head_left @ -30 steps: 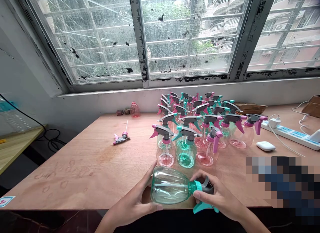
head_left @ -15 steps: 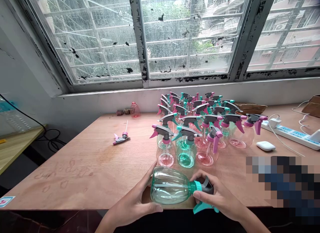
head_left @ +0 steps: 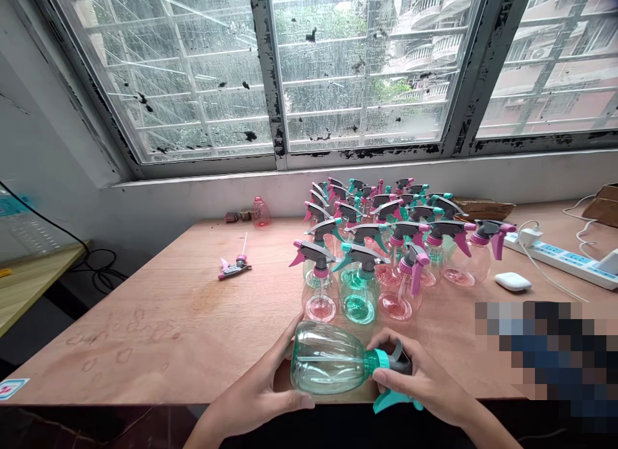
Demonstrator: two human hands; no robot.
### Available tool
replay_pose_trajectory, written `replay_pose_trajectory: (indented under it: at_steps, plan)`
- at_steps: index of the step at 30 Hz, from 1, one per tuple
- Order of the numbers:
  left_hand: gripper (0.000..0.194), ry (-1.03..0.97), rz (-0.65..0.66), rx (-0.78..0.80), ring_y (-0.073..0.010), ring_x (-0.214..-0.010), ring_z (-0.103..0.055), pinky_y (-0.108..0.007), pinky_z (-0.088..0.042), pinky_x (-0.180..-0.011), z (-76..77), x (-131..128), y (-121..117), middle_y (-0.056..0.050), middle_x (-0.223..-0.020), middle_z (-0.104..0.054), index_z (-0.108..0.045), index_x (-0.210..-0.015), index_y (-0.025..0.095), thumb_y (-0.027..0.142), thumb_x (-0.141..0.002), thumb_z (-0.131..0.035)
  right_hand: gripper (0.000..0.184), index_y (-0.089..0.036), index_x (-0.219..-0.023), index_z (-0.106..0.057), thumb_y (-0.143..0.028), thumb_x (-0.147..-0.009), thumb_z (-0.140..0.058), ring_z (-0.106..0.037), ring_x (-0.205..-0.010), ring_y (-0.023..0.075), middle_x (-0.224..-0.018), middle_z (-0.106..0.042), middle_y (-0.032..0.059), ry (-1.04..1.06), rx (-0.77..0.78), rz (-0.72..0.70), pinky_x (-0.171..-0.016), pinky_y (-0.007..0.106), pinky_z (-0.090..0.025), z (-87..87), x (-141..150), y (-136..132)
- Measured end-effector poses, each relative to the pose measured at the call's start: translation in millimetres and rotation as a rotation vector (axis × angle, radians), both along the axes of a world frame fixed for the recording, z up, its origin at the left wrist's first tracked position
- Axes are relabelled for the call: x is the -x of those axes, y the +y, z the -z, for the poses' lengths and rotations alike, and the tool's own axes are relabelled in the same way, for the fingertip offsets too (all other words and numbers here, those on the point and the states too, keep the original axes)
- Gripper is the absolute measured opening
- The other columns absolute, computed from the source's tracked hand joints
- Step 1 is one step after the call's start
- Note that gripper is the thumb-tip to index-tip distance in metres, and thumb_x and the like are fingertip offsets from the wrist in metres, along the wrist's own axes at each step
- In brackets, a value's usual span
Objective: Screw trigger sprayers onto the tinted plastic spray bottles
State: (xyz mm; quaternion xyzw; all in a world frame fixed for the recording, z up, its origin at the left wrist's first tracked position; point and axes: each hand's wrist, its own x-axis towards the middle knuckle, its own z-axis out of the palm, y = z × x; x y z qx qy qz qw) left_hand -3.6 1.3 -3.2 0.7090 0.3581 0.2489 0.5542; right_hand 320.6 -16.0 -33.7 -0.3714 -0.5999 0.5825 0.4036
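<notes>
A clear teal spray bottle (head_left: 326, 359) lies on its side over the near edge of the wooden table (head_left: 183, 314). My left hand (head_left: 263, 388) is wrapped round the bottle's wide base end. Fingers of my right hand (head_left: 422, 378) are closed on its grey and teal trigger head (head_left: 393, 372) at the neck. Just beyond, several upright spray bottles (head_left: 381, 249) in pink and teal stand packed together.
A loose pink and grey trigger head with its tube (head_left: 235, 266) lies on the table to the left. A headless pink bottle (head_left: 261, 212) stands by the wall. A power strip (head_left: 562, 259), a white case (head_left: 512, 281) and cables lie at the right.
</notes>
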Motion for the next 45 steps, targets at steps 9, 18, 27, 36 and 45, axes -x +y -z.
replay_pose_trajectory:
  at_steps: [9,18,27,36,45]
  plan:
    - [0.111,0.005,-0.008,0.009,-0.0355,-0.161,-0.024,-0.051,-0.023,-0.132,0.9,0.0,-0.8,-0.003,-0.179,-0.017,-0.005,-0.167,0.041,0.033,-0.088,-0.082,0.035,-0.019,-0.109,-0.065,-0.045,-0.093,-0.082,-0.059,-0.07,0.0193,-0.075,-0.067,-0.0013,0.001,0.005,0.003,-0.064,0.027,-0.048,-0.6,0.6,-0.5]
    - [0.109,0.001,0.001,0.012,-0.0359,-0.161,-0.025,-0.054,-0.025,-0.132,-1.1,0.3,-1.1,-0.006,-0.178,-0.02,-0.007,-0.168,0.037,0.033,-0.089,-0.081,0.038,-0.02,-0.107,-0.065,-0.05,-0.091,-0.083,-0.061,-0.07,0.0204,-0.074,-0.066,-0.0018,-0.002,0.02,0.014,-0.065,0.028,-0.05,-1.6,1.4,-1.2]
    - [0.107,-0.014,-0.002,0.026,-0.0354,-0.161,-0.025,-0.051,-0.025,-0.132,0.5,0.6,-0.6,-0.005,-0.179,-0.017,-0.01,-0.168,0.037,0.032,-0.089,-0.082,0.038,-0.02,-0.107,-0.065,-0.049,-0.091,-0.083,-0.059,-0.069,0.0204,-0.074,-0.066,-0.0012,-0.004,0.019,0.016,-0.064,0.029,-0.049,-0.8,1.3,-0.9]
    - [0.112,0.004,-0.012,0.012,-0.0353,-0.162,-0.021,-0.053,-0.023,-0.133,-1.9,-0.6,-1.0,-0.004,-0.179,-0.014,-0.005,-0.167,0.039,0.028,-0.088,-0.082,0.038,-0.02,-0.107,-0.065,-0.05,-0.092,-0.082,-0.06,-0.069,0.0202,-0.074,-0.068,-0.0008,-0.016,0.013,0.008,-0.065,0.028,-0.05,-2.1,1.0,-1.0]
    - [0.11,0.013,-0.003,0.008,-0.0355,-0.162,-0.023,-0.053,-0.024,-0.132,-0.2,0.2,-0.7,-0.005,-0.178,-0.018,-0.005,-0.168,0.038,0.033,-0.089,-0.082,0.041,-0.02,-0.107,-0.065,-0.054,-0.09,-0.082,-0.06,-0.068,0.0209,-0.073,-0.069,-0.0002,-0.035,0.003,0.034,-0.064,0.03,-0.049,-1.0,2.1,-1.3]
